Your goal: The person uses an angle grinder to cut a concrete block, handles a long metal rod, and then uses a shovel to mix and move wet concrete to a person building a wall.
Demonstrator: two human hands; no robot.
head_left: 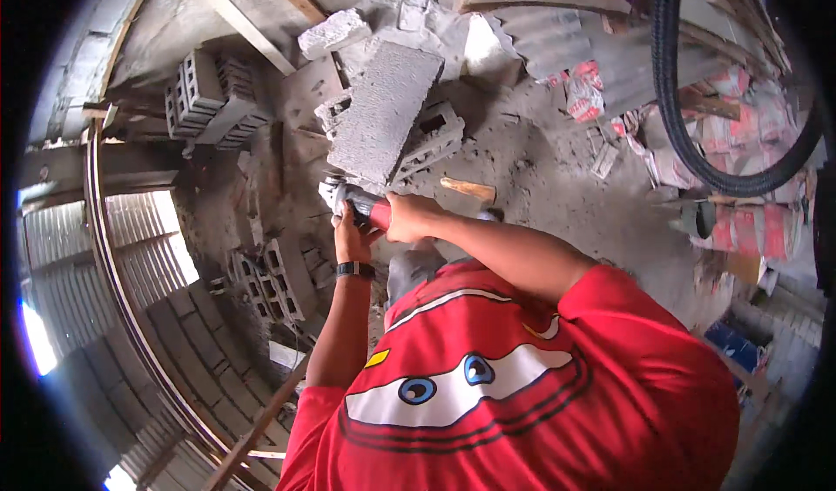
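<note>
I hold an angle grinder (380,216) with a red rear body and a greyish front in both hands. My left hand (351,237) is closed around its front part from the left, and a dark watch sits on that wrist. My right hand (411,216) wraps the red rear end. The tool's head is at the near-left corner of a rough grey concrete slab (383,112); whether it touches the slab I cannot tell. Beneath, a hollow concrete block (440,138) props the slab up.
A hammer-like tool with a wooden handle (468,188) lies right of the slab. Hollow blocks (196,94) are stacked far left, more blocks (274,282) nearer. Red-and-white sacks (749,230) lie at right. A thick black hose (669,73) hangs at upper right.
</note>
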